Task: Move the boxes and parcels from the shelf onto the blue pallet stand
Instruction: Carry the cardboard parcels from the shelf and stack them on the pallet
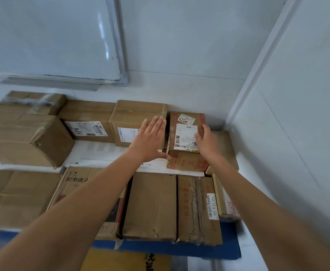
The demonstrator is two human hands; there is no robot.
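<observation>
Several cardboard boxes are stacked on the blue pallet stand. A small box with red print and white labels sits at the back right, on top of another box. My left hand is spread flat with straight fingers, just left of that box and over the plain box beside it. My right hand lies open at the small box's right side, fingers straight; whether it touches is unclear. Neither hand holds anything.
A whiteboard hangs on the wall behind the stack. White walls form a corner at the right. More boxes fill the front row and the left. A yellow parcel lies below the stand's front edge.
</observation>
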